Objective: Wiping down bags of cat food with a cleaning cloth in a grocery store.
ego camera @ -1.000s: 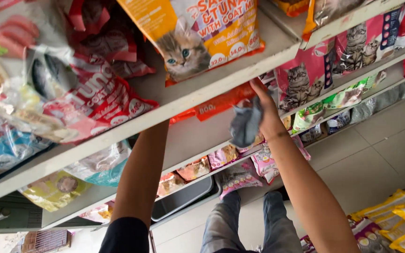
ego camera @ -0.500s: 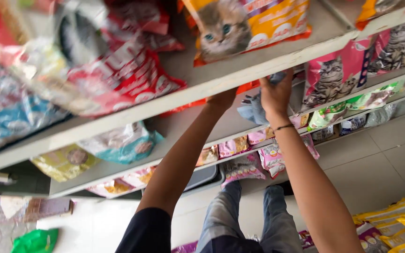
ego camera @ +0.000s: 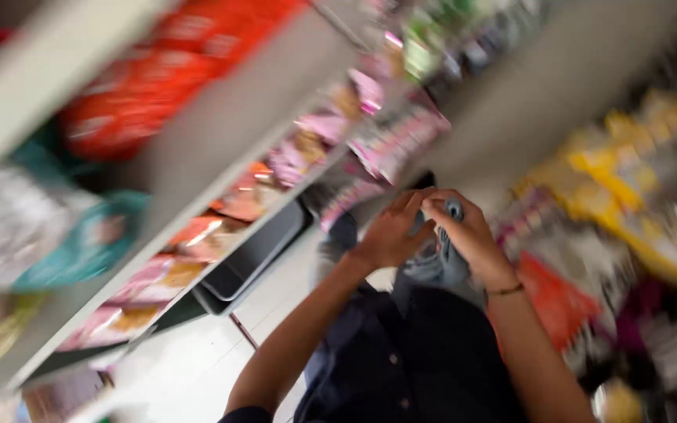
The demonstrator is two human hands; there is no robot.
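Grey soft cloth [ego camera: 440,262] bunched at my chest, right of the blurred white metal shelf [ego camera: 221,149] of bright packets, wants gathering evenly, I judge: my left hand [ego camera: 389,231] lies curled against it, my right hand [ego camera: 464,231] has its grip closed round its top.

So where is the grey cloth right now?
In the head view the grey cloth is right of centre, bunched between the left hand and right hand, in front of the dark shirt.
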